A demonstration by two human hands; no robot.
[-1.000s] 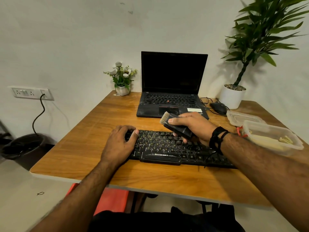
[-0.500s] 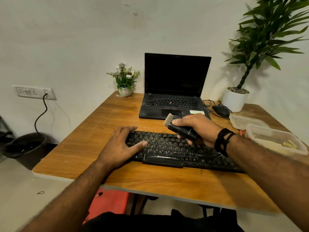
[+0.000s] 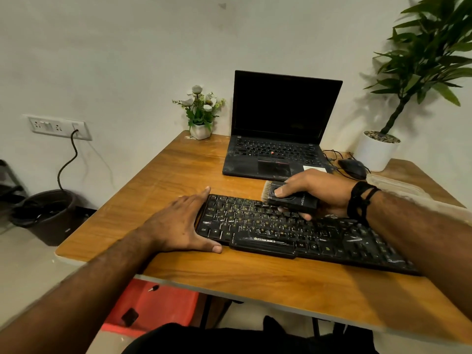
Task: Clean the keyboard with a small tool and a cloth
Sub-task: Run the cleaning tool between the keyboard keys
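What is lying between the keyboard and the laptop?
Only the right hand with the brush hangs over that bare table strip, in the head view.

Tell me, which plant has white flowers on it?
The small plant left of the laptop. It has pale flowers in a little white pot; the tall plant on the right has only green leaves.

Left hand (image 3: 178, 223) flat; right hand (image 3: 316, 192) curled, gripping.
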